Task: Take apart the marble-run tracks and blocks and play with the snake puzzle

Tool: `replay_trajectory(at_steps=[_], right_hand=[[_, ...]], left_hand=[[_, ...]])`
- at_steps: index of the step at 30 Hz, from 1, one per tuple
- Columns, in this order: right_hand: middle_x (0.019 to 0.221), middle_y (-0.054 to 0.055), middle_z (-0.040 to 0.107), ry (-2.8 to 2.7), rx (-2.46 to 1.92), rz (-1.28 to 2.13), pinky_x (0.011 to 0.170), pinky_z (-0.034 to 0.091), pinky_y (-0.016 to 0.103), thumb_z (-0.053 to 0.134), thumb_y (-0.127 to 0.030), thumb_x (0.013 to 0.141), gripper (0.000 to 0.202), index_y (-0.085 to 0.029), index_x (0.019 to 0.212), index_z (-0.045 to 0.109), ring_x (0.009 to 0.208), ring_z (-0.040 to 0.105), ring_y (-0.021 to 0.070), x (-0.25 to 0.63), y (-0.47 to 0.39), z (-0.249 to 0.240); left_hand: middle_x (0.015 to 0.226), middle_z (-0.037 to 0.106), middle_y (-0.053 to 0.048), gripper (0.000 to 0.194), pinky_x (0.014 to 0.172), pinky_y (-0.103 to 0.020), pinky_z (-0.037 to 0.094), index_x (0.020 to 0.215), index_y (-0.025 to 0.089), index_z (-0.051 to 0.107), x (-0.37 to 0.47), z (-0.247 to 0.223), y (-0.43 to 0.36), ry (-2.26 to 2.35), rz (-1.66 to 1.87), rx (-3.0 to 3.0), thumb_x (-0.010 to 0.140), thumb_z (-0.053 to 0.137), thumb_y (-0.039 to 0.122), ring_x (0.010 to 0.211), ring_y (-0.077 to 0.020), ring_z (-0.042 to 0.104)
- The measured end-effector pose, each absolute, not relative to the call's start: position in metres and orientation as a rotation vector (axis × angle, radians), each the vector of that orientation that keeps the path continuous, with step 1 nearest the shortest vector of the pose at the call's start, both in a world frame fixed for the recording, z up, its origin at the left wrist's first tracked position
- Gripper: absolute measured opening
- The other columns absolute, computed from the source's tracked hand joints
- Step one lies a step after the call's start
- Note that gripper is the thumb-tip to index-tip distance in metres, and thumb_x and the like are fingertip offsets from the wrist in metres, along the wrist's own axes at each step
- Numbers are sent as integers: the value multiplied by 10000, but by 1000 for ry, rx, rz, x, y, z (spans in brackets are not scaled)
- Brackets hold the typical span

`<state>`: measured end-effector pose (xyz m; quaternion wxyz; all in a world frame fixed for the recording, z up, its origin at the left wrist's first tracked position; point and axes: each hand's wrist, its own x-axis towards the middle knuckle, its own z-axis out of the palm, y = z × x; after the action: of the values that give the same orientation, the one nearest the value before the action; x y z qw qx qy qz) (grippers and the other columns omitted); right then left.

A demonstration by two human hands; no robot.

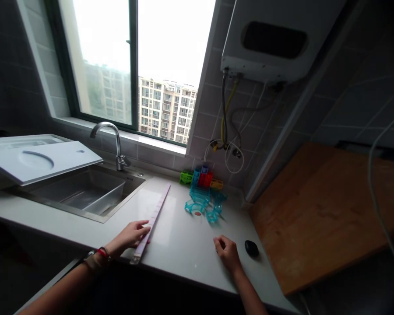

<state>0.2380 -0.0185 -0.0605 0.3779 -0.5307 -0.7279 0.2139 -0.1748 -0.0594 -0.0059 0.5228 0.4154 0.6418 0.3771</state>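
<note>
My left hand [134, 235] grips a long, narrow, pale pink strip [157, 207] near its lower end, fingers closed across its edges. The strip lies slantwise over the white countertop [180, 258], and its clear-looking near end sticks out at the front edge. What exactly the strip is I cannot make out. My right hand [227, 253] rests on the counter in a loose fist, with nothing seen in it. Just to its right sits a small black rounded object [251, 248]. Beyond both hands are translucent blue curved plastic track pieces [198, 199] and red toy blocks [205, 179] by the wall.
On the left is a steel sink [107, 216] with a translucent bin [92, 188] inside and a curved faucet [118, 148]. A white panel [72, 159] leans over the sink. A wooden board [328, 214] stands at the right. Above hangs a white water heater [272, 65] with hoses.
</note>
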Motion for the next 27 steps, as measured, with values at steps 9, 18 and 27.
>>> replay_trajectory(at_steps=[9,18,27], right_hand=[[913,14,701,-2072,-1413,313,755,585,336,636,-404,1031,258,-155,990,685,775,675,153,231,-25,-58],[1104,60,716,-2160,-1475,193,814,619,377,653,-361,1028,247,-158,1166,678,905,711,186,228,-27,-61],[1000,35,713,-2167,-1454,104,772,606,349,648,-371,1029,227,-152,1078,684,830,696,165,225,-29,-62]], left_hand=[[1261,674,-101,322,917,-455,599,1258,156,652,-233,-13,-14,1951,832,1373,1000,670,348,1079,-245,686],[1308,660,-112,356,953,-483,587,1292,165,643,-226,-18,-21,2057,984,1416,1001,666,368,1127,-261,675],[1166,698,-84,323,808,-385,624,1240,147,652,-241,-15,-40,2065,1327,950,1012,652,377,952,-209,708]])
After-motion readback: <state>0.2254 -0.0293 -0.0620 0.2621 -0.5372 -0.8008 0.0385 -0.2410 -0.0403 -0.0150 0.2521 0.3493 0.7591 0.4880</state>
